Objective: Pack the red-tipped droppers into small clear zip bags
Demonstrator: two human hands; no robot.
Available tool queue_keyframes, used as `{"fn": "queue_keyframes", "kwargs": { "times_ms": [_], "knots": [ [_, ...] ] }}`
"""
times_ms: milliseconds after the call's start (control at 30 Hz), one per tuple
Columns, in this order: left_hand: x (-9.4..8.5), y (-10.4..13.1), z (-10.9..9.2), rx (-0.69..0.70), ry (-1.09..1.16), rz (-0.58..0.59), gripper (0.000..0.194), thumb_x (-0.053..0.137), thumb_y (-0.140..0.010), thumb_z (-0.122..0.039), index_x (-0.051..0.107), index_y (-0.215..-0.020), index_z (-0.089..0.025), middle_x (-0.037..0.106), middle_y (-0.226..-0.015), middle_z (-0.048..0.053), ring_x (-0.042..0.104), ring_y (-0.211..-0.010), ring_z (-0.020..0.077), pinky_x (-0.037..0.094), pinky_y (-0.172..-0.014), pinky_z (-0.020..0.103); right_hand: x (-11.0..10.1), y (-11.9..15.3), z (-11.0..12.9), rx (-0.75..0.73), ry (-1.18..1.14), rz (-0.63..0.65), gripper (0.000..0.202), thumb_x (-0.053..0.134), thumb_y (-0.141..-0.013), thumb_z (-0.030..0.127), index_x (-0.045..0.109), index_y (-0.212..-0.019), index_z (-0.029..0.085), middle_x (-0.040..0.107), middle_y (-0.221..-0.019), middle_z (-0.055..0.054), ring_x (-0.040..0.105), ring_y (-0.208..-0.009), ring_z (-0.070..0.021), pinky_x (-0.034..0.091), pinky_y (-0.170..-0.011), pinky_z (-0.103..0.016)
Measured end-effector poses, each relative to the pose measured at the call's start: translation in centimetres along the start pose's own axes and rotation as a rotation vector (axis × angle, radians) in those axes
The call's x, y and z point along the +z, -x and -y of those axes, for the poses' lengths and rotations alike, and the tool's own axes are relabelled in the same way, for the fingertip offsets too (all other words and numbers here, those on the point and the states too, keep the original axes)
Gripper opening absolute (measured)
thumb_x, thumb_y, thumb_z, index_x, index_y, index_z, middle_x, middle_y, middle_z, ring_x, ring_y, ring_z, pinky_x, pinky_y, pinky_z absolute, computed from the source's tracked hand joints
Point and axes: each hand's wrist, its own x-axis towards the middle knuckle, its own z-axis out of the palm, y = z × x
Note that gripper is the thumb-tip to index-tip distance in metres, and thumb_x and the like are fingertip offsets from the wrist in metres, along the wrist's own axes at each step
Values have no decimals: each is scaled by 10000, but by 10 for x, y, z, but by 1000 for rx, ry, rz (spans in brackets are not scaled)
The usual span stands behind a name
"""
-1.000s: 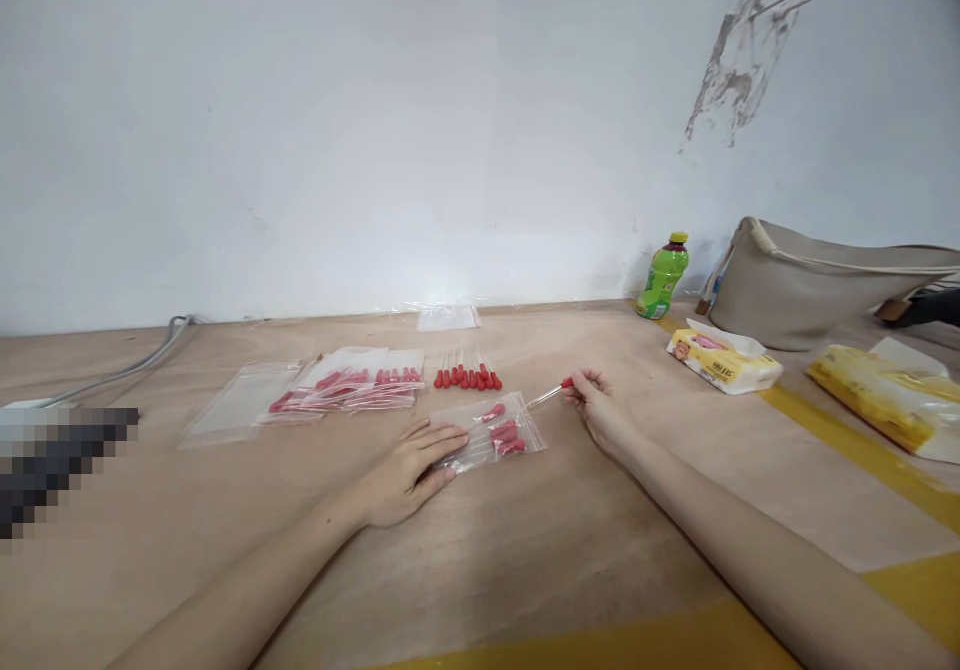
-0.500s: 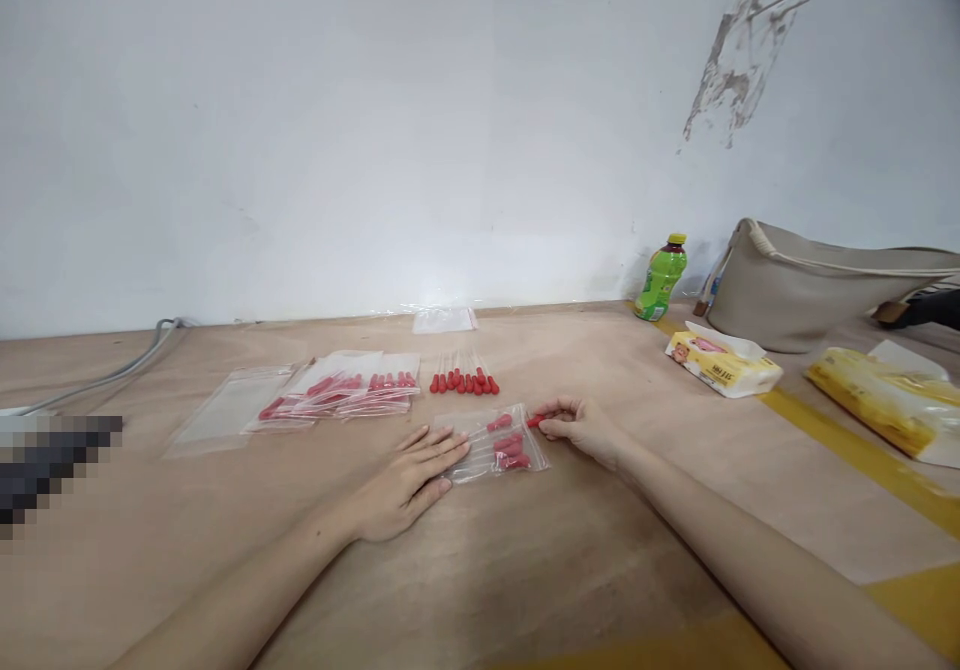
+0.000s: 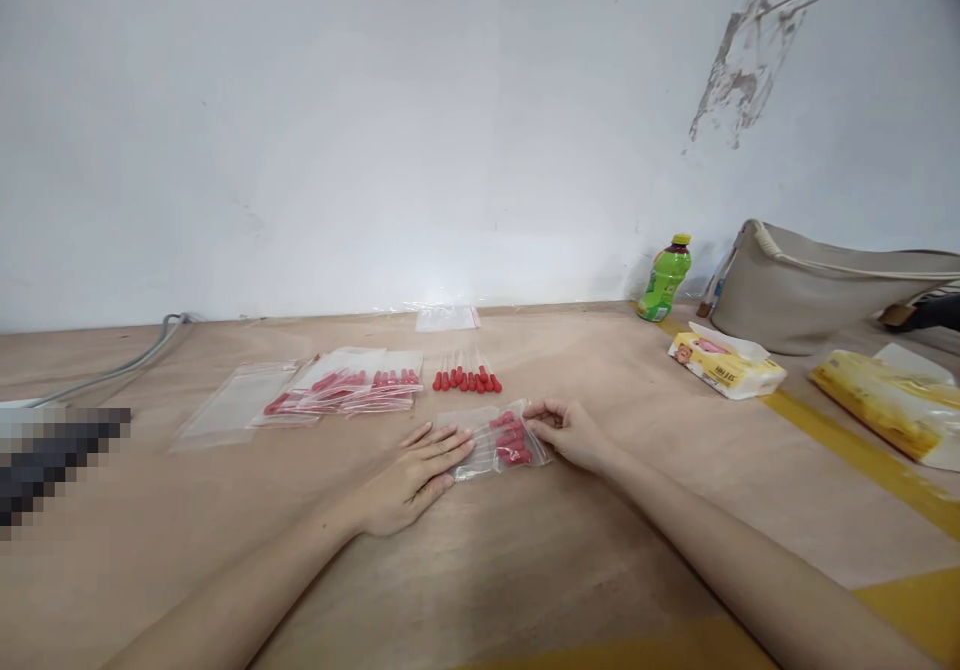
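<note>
"Currently, what is the left hand [image 3: 409, 480] doing?"

"It is resting open and flat, its fingers pressing one end of a clear bag [image 3: 484, 467] onto the table [image 3: 420, 590]. Several red-bulbed droppers [image 3: 514, 440] are lying inside."

"And the right hand [image 3: 574, 437]?"

"Its fingers are bending together at the bag's opposite end. Whether they are gripping anything, I cannot tell."

"Which portion is appearing complete?"

"Bags holding droppers [image 3: 360, 380] are overlapping in a pile to the left; their seals are not showing clearly. The bag between the hands is not appearing sealed, judging by its loose end."

"Which portion is appearing incomplete?"

"A group of loose droppers [image 3: 469, 382] is lying beyond that bag. Flat, empty-looking bags [image 3: 232, 405] are lying beside the pile."

"Are any labels reading clearly?"

"No. The green bottle [image 3: 665, 278] and the yellow-and-white tissue pack [image 3: 726, 362] are carrying print, but the lettering is appearing too small to read."
</note>
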Motion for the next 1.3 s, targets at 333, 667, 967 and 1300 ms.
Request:
{"fn": "queue_keyframes", "kwargs": {
  "times_ms": [333,667,967,1300],
  "knots": [
    [2,0,2,22,18,-10,461,297,-926,-313,176,-1370,-345,271,-1416,-31,194,-1319,195,148,-1076,471,-8,-6,1,125,132,-275,370,675,-636,371,556,-915,160,608,-656,17,422,-345,-43,307,-307,-170],
    [4,2,1,-27,52,-136,518,391,-891,-319,206,-1374,-287,210,-1440,29,205,-1316,213,243,-1052,444,-35,11,23,258,-232,108,178,623,-664,218,638,-819,131,683,-741,-63,636,-655,-162,506,-597,-272],
    [7,2,3,-46,34,-77,443,352,-902,-369,322,-1335,-282,361,-1380,22,284,-1289,191,215,-1065,455,-72,-11,21,106,-504,-401,136,469,-774,131,604,-765,150,680,-725,-64,654,-681,-161,546,-606,-255],
    [-25,31,34,-419,-388,-936,338,451,-846,-283,485,-1175,-213,455,-1251,82,370,-1204,243,285,-1018,408,-28,-46,4,176,-411,-503,82,566,-739,122,522,-797,159,629,-643,-17,626,-554,-104,548,-546,-199]
  ]
}}
